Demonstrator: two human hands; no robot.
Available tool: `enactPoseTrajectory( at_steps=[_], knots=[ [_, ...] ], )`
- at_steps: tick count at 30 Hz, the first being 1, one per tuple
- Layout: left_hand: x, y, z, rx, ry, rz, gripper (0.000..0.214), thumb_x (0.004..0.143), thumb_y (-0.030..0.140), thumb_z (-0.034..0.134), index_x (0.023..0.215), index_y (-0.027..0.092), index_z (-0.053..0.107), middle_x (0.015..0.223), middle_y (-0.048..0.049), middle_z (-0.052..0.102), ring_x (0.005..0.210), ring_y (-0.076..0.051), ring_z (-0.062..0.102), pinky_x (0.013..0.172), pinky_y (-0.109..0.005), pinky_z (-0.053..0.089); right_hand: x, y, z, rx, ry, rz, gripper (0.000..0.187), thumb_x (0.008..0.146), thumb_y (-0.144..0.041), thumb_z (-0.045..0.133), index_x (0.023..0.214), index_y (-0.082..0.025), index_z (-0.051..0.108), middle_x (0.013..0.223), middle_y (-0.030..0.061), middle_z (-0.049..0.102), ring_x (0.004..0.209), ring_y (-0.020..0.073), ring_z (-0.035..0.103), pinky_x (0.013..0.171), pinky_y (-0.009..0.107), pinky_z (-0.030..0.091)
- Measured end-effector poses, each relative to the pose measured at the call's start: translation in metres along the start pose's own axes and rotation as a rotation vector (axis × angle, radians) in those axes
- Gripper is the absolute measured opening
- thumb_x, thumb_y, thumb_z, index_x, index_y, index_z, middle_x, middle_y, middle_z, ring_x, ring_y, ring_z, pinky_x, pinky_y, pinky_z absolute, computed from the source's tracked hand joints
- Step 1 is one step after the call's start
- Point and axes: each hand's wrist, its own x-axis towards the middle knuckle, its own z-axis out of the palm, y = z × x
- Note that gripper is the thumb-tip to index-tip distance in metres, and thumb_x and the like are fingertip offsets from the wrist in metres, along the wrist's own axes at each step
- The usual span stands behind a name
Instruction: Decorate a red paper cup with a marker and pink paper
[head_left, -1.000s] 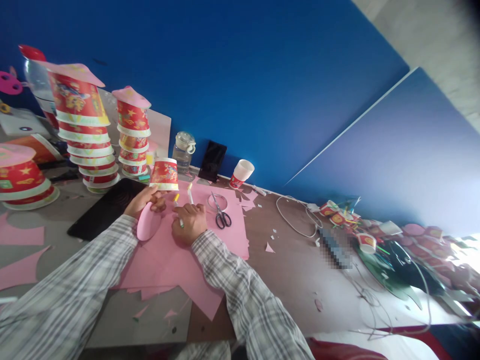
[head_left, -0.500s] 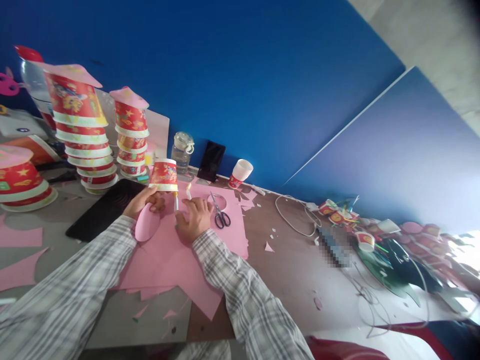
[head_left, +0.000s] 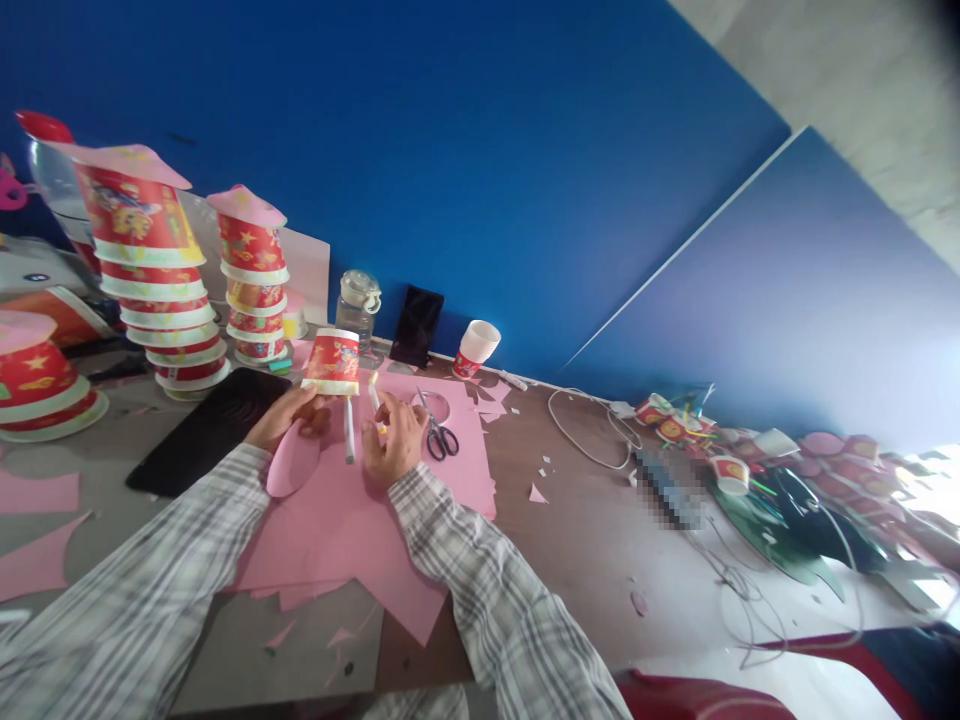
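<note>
My left hand [head_left: 298,412] is closed on an upside-down red paper cup [head_left: 334,362] with a white rim, and on a pink paper disc [head_left: 292,462] that hangs below the fingers. My right hand [head_left: 396,438] is beside them over the pink sheets, its fingers curled around a white pen-like tube [head_left: 374,393] with a yellowish tip, partly hidden behind the fingers. A second white stick [head_left: 349,432] is between my hands, apart from my right fingers. Black-handled scissors [head_left: 441,438] lie just right of my right hand on the pink paper [head_left: 337,540].
Stacked red cups [head_left: 142,225] with pink tops stand at the left, a shorter stack [head_left: 255,240] beside them. A black tablet [head_left: 206,430] lies left of my left hand. Behind are a glass jar [head_left: 358,300], a phone [head_left: 417,327] and a white-and-red cup [head_left: 477,348]. Cables [head_left: 592,430] lie right.
My right hand has drawn slightly right, away from the white stick, which now shows more of its length. The cup and disc in my left hand have shifted a little; the view has moved slightly.
</note>
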Motion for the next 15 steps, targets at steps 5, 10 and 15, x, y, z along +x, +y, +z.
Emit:
enactPoseTrajectory(
  at_steps=[5, 10, 15],
  knots=[
    [-0.0002, -0.0024, -0.0024, 0.028, -0.04, -0.093, 0.035, 0.074, 0.04, 0.049, 0.091, 0.01, 0.056, 0.038, 0.004, 0.037, 0.03, -0.009, 0.028, 0.03, -0.024, 0.022, 0.0009, 0.0029, 0.0022, 0.008, 0.0, 0.018, 0.037, 0.084, -0.029, 0.047, 0.119, -0.017, 0.043, 0.084, 0.001, 0.06, 0.075, 0.0143, 0.056, 0.086, 0.034, 0.032],
    [-0.0014, -0.0042, 0.0026, 0.035, -0.039, -0.057, 0.04, 0.073, 0.041, 0.05, 0.099, 0.011, 0.055, 0.038, 0.0034, 0.039, 0.03, -0.008, 0.026, 0.03, -0.024, 0.02, 0.0027, 0.0084, 0.0056, 0.018, -0.019, 0.032, 0.038, 0.082, -0.026, 0.048, 0.118, -0.016, 0.043, 0.082, 0.0011, 0.061, 0.075, 0.0149, 0.057, 0.085, 0.034, 0.031],
    [-0.0012, -0.0041, 0.005, 0.059, -0.042, -0.113, 0.047, 0.069, 0.046, 0.052, 0.1, 0.011, 0.057, 0.037, 0.0029, 0.039, 0.03, -0.01, 0.026, 0.03, -0.025, 0.019, 0.0028, 0.0077, 0.0053, 0.034, -0.021, 0.025, 0.04, 0.081, -0.022, 0.048, 0.119, -0.016, 0.042, 0.083, 0.0008, 0.061, 0.076, 0.0146, 0.058, 0.086, 0.034, 0.031]
  ],
)
